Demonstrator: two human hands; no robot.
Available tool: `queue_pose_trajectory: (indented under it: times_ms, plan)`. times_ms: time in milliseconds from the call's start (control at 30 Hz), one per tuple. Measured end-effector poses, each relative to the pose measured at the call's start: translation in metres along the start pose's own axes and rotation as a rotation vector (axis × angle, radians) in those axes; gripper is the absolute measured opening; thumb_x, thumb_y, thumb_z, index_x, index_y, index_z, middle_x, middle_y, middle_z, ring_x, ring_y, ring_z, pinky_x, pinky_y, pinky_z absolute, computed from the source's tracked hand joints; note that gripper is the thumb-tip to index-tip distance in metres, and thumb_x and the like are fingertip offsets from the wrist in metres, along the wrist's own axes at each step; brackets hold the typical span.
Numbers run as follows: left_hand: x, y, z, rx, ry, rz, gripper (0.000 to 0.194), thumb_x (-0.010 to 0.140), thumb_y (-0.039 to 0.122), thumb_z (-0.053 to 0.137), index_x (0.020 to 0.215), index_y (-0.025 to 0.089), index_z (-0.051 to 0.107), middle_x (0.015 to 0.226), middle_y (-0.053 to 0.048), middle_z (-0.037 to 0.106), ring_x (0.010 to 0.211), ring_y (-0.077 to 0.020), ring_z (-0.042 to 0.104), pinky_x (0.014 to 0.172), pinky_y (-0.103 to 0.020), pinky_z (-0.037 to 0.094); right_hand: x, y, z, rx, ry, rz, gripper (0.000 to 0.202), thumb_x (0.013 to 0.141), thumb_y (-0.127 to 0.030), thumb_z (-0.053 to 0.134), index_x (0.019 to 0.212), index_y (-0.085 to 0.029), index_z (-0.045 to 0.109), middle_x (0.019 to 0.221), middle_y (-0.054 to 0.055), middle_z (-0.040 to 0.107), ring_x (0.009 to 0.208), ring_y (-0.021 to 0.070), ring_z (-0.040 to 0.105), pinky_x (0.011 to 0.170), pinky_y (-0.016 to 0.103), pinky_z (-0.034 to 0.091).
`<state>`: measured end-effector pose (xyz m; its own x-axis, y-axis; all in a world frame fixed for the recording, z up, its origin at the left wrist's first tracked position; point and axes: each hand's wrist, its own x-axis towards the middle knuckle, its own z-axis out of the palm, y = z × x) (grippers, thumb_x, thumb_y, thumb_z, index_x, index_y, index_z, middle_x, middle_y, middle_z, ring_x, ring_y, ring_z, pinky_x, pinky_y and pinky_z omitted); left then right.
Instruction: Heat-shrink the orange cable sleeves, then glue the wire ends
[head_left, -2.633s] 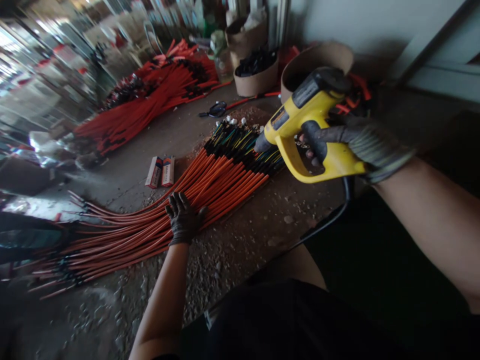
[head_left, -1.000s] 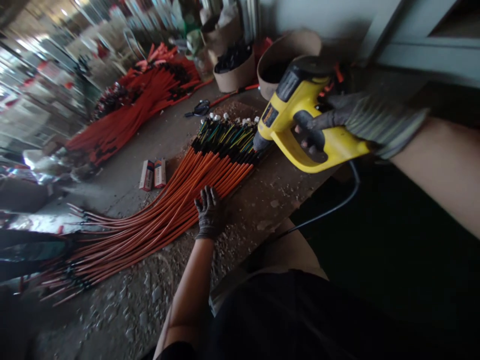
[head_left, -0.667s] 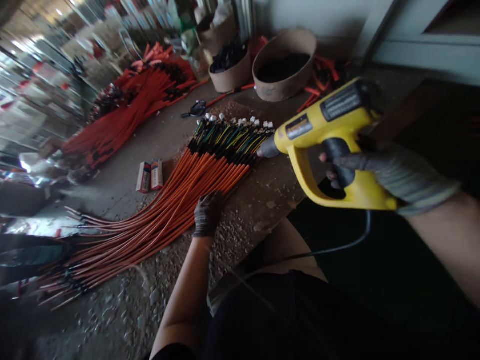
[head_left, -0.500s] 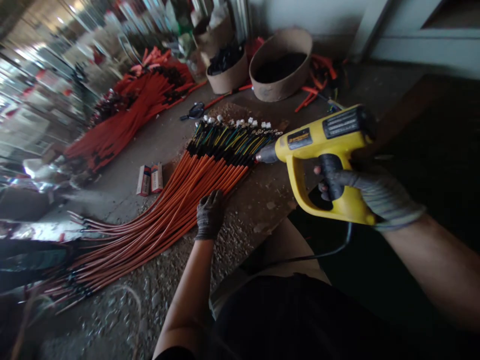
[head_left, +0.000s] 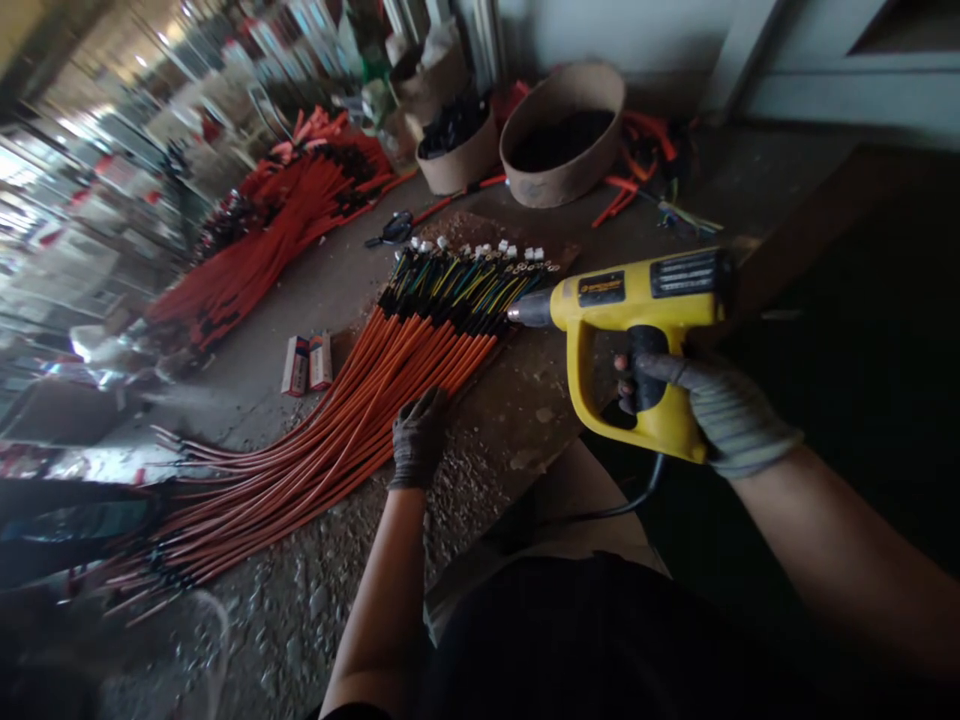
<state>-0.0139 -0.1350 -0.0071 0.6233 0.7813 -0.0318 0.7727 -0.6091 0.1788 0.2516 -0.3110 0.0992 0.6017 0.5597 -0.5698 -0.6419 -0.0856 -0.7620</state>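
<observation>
A row of orange cables lies side by side across the table, with black sleeves near their far ends. Beyond the sleeves are yellow, green and blue wires tipped with white connectors and ring terminals. My left hand, in a grey glove, rests on the near right edge of the cables, its fingers curled over them. In my right hand, gloved too, is a yellow heat gun, gripped by its black handle. Its metal nozzle points left at the rightmost sleeves, close by; whether it touches cannot be seen.
Two small boxes lie left of the cables. Behind are a pair of scissors, a round tub and a smaller tub of black pieces. A red cable pile spreads at the left. The gun's cord hangs below it.
My right hand has brought the heat gun a little left and down, and it sits more level. My left hand stays on the cables. The view has shifted slightly.
</observation>
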Motion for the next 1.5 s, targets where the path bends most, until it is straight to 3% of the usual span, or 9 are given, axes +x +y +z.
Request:
queue_pose_trajectory:
  times_ms: [233, 433, 667, 867, 1100, 1200, 1333, 1400, 1500]
  plan:
    - [-0.014, -0.018, 0.008, -0.080, 0.069, -0.001, 0.039, 0.089, 0.017, 0.056, 0.124, 0.024, 0.071, 0.132, -0.005, 0.066, 0.115, -0.0253, 0.063, 0.102, -0.040, 0.050, -0.007, 0.000, -0.006, 0.012, 0.064, 0.010, 0.041, 0.041, -0.021, 0.085, 0.077, -0.019, 0.067, 0.075, -0.001, 0.064, 0.055, 0.0114, 0.058, 0.047, 0.021, 0.055]
    - [-0.024, -0.028, 0.011, -0.114, 0.132, -0.036, 0.037, 0.092, 0.020, 0.050, 0.122, 0.024, 0.072, 0.129, -0.009, 0.068, 0.113, -0.0252, 0.064, 0.101, -0.041, 0.051, -0.007, -0.002, -0.022, 0.028, 0.045, 0.024, 0.046, 0.042, -0.023, 0.088, 0.084, -0.021, 0.068, 0.080, -0.001, 0.066, 0.056, 0.0114, 0.060, 0.046, 0.020, 0.055]
    - [-0.031, -0.035, 0.014, -0.224, 0.204, 0.007, 0.033, 0.091, 0.024, 0.054, 0.117, 0.020, 0.074, 0.125, -0.010, 0.070, 0.111, -0.0285, 0.065, 0.099, -0.047, 0.052, -0.007, -0.003, -0.012, 0.015, 0.058, 0.041, 0.053, 0.034, -0.020, 0.088, 0.083, -0.020, 0.067, 0.076, -0.001, 0.066, 0.055, 0.0120, 0.059, 0.045, 0.020, 0.055]
    - [-0.037, -0.033, 0.011, -0.154, 0.168, -0.049, 0.034, 0.091, 0.024, 0.054, 0.119, 0.021, 0.073, 0.127, -0.008, 0.069, 0.116, -0.0257, 0.064, 0.103, -0.042, 0.052, -0.008, -0.006, -0.006, -0.004, 0.048, 0.029, 0.049, 0.036, -0.019, 0.085, 0.081, -0.019, 0.066, 0.075, -0.001, 0.066, 0.053, 0.0113, 0.059, 0.044, 0.020, 0.055]
    - [-0.044, -0.033, 0.009, -0.213, 0.177, -0.064, 0.035, 0.090, 0.024, 0.054, 0.120, 0.019, 0.071, 0.128, -0.012, 0.068, 0.119, -0.0257, 0.063, 0.106, -0.044, 0.051, -0.006, -0.010, 0.004, -0.022, 0.042, 0.039, 0.057, 0.035, -0.017, 0.083, 0.089, -0.019, 0.065, 0.078, -0.001, 0.067, 0.054, 0.0112, 0.059, 0.046, 0.020, 0.054]
    - [-0.044, -0.015, -0.003, -0.294, 0.181, -0.044, 0.034, 0.090, 0.025, 0.052, 0.117, 0.019, 0.072, 0.126, -0.012, 0.069, 0.119, -0.0256, 0.063, 0.106, -0.044, 0.051, -0.004, -0.015, 0.007, -0.058, -0.020, -0.006, 0.055, 0.037, -0.018, 0.083, 0.089, -0.021, 0.065, 0.079, -0.001, 0.067, 0.056, 0.0123, 0.060, 0.047, 0.022, 0.054]
    - [-0.027, 0.039, -0.022, -0.631, 0.109, 0.084, 0.031, 0.092, 0.032, 0.053, 0.112, 0.020, 0.074, 0.120, -0.011, 0.072, 0.115, -0.0232, 0.066, 0.104, -0.038, 0.051, 0.003, -0.024, 0.013, -0.201, -0.138, -0.118, 0.038, 0.045, -0.023, 0.083, 0.076, -0.018, 0.062, 0.076, -0.001, 0.066, 0.053, 0.0124, 0.059, 0.047, 0.025, 0.053]
    - [-0.010, 0.073, -0.024, -0.929, -0.017, 0.092, 0.035, 0.090, 0.038, 0.058, 0.114, 0.018, 0.073, 0.118, -0.013, 0.072, 0.112, -0.0241, 0.067, 0.101, -0.038, 0.052, 0.006, -0.029, 0.020, -0.293, -0.140, -0.165, 0.037, 0.048, -0.023, 0.083, 0.078, -0.018, 0.063, 0.074, 0.000, 0.066, 0.053, 0.0129, 0.059, 0.048, 0.025, 0.053]
    - [0.022, 0.126, -0.023, -1.501, -0.302, -0.077, 0.053, 0.088, 0.052, 0.060, 0.126, 0.016, 0.064, 0.114, -0.014, 0.071, 0.098, -0.0245, 0.070, 0.085, -0.037, 0.057, 0.006, -0.037, 0.040, -0.355, -0.191, -0.158, 0.032, 0.056, -0.022, 0.080, 0.084, -0.017, 0.065, 0.074, 0.001, 0.068, 0.056, 0.0142, 0.062, 0.051, 0.025, 0.054]
